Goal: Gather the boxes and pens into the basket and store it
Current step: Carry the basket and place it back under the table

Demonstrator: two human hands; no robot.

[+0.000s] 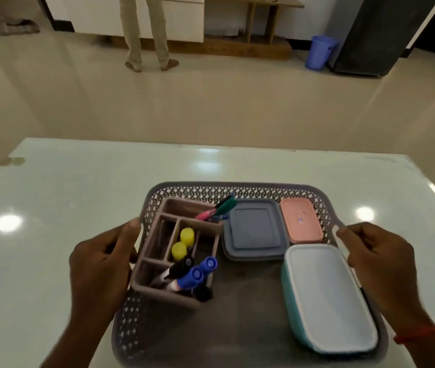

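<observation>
Both hands are on it: the left hand [102,269] curls round the left rim of the grey lattice basket [237,192], thumb over the top edge, and the right hand [381,261] grips the right handle. Head view: the basket is over the pale bench [65,197]; resting or just lifted, I cannot tell. Inside on the left stands a taupe pen organiser [163,296] holding yellow-capped pens [183,243] and blue markers [198,272]. Beside it lies a flat blue-grey box [255,229], with a pink box [301,221] at the back right and a white-lidded teal box [327,296] in front. Across the floor, a person's legs [144,30] and a blue bin [320,51].
</observation>
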